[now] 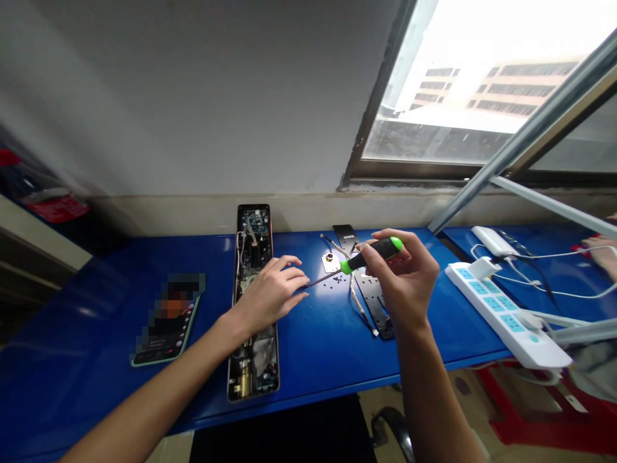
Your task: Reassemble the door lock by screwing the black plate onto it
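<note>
My right hand is closed around the black and green handle of a screwdriver, whose thin shaft points left. Its tip reaches the fingers of my left hand. Those fingers are stretched and apart, above the right edge of a long, narrow opened device housing. Inside the housing are a circuit board, wires and a brass-coloured cylinder. My left hand and forearm hide its middle. Several small dark screws lie on the blue table under the shaft.
A white plate with a round part, a wire harness and a black perforated plate lie between the hands. Left is a phone; right, a white power strip and metal frame. Another person's hand shows far right.
</note>
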Demonstrator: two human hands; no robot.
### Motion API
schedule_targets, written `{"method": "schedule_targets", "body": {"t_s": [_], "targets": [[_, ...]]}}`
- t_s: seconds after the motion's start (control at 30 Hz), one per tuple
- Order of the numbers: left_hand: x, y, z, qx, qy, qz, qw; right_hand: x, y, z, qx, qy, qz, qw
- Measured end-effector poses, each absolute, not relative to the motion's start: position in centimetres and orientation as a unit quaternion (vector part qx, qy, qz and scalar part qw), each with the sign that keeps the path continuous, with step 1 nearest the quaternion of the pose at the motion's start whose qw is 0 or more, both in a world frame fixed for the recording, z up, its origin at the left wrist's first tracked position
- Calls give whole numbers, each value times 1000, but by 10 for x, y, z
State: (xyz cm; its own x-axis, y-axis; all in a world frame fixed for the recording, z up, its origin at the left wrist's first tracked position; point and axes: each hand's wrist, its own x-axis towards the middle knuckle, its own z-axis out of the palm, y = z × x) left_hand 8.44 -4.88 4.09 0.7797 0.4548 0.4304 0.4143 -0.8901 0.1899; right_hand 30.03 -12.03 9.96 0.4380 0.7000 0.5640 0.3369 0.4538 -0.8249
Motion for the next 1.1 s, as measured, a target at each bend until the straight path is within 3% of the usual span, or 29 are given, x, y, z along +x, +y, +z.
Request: {"method": "schedule_targets", "body": {"t_s": [0.43, 0.9, 1.1], "targets": [[57, -57, 43, 920, 223, 318, 43, 280, -120, 111, -479, -515, 151, 695], [29, -71, 44, 865, 251, 410, 142, 262, -122, 116, -414, -591, 184, 667], [2, -83, 28, 810, 368, 447, 94, 242, -123, 111, -392, -644, 166, 636]]}}
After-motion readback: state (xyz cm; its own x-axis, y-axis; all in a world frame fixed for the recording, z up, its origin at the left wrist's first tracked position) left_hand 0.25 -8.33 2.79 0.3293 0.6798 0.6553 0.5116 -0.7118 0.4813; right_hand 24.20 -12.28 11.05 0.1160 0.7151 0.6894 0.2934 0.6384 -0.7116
